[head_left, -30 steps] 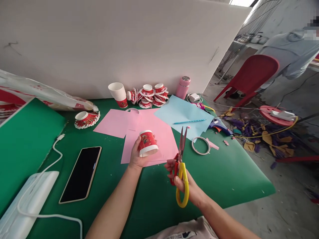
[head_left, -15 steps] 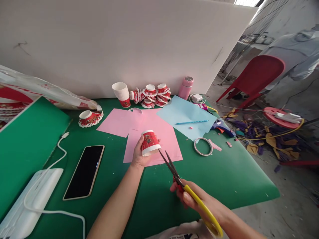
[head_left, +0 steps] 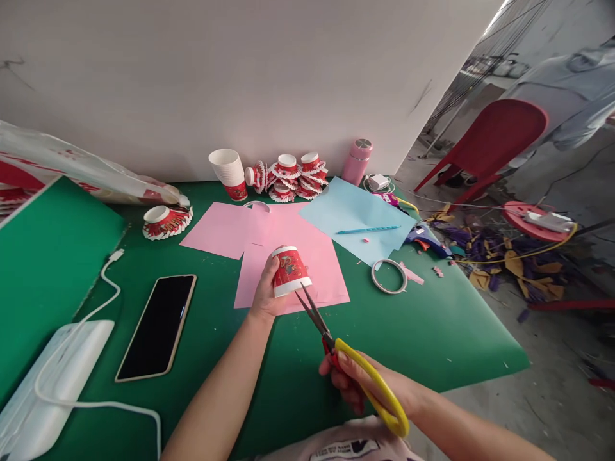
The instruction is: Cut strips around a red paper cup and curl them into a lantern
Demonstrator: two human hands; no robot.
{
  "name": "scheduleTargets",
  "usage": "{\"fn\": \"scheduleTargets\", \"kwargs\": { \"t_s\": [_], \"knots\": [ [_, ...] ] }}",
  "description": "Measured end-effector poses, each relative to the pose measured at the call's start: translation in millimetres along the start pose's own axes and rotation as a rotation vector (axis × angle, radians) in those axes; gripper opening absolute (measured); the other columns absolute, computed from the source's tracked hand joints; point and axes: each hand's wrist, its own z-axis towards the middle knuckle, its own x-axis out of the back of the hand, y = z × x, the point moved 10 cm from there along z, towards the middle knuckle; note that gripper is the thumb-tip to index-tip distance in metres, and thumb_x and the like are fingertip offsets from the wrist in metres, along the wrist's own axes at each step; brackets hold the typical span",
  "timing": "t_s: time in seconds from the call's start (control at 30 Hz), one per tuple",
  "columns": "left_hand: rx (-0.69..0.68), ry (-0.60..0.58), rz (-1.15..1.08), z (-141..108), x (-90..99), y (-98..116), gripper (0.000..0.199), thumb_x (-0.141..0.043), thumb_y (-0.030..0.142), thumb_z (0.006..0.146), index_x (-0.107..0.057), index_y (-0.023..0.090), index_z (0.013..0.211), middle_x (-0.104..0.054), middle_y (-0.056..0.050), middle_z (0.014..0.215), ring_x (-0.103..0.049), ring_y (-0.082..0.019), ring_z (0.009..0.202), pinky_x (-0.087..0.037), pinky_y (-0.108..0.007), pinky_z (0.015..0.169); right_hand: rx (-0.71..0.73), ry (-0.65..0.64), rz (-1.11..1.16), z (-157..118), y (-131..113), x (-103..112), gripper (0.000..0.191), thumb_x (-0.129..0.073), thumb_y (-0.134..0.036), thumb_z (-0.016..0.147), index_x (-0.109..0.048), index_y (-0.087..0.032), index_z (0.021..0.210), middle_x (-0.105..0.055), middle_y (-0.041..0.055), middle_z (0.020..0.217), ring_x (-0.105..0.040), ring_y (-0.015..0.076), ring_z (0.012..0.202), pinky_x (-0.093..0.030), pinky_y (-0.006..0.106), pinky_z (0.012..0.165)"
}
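Observation:
My left hand is wrapped round a red patterned paper cup, its white rim tilted down toward me. In my right hand are scissors with yellow and red handles, their blades slightly parted. The blade tips meet the lower right of the cup's rim. Under and behind the cup lie pink paper sheets. At the back stand a stack of white and red cups and a pile of cups with fringed, flared sides. One more fringed cup sits at the left.
On the green table are a phone, a white power strip, blue paper, a pen, a tape roll, a glue gun and a pink bottle. A person stands beyond a red chair.
The scissors have moved left and up to the cup's rim, and their blades are closer together. The cup has turned slightly in my left hand. The view has shifted a little.

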Motion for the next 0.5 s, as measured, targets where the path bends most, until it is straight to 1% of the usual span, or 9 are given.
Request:
{"fn": "scheduleTargets", "kwargs": {
  "t_s": [0.17, 0.37, 0.5],
  "knots": [
    [0.015, 0.016, 0.018, -1, -1.2, -1, 0.041, -0.071, 0.039, 0.066, -0.059, 0.016, 0.099, -0.069, -0.007, 0.090, -0.066, -0.023, 0.083, -0.050, -0.041, 0.078, 0.093, 0.013, 0.055, 10, -13, -8, 0.070, -0.061, -0.076, 0.055, -0.052, -0.016, 0.090, -0.036, -0.0082, 0.062, -0.030, 0.0024, 0.046, -0.024, 0.020, 0.046],
    [0.003, 0.034, 0.038, -3, -2.2, 1, 0.036, -0.072, 0.032, 0.065, -0.059, 0.017, 0.095, -0.069, -0.005, 0.085, -0.066, -0.024, 0.080, -0.051, -0.040, 0.075, 0.117, 0.020, 0.100, 15, -20, -15, 0.067, -0.064, -0.073, 0.056, -0.052, -0.016, 0.089, -0.034, -0.0082, 0.062, -0.029, 0.0023, 0.047, -0.021, 0.021, 0.048],
    [0.025, 0.048, 0.060, -4, -1.3, 0, 0.031, -0.069, 0.033, 0.067, -0.060, 0.016, 0.092, -0.070, -0.006, 0.084, -0.067, -0.024, 0.078, -0.052, -0.038, 0.071, 0.132, 0.033, 0.126, 18, -22, -15, 0.064, -0.065, -0.071, 0.057, -0.052, -0.016, 0.089, -0.034, -0.0082, 0.062, -0.029, 0.0029, 0.047, -0.021, 0.021, 0.049]
  ]
}}
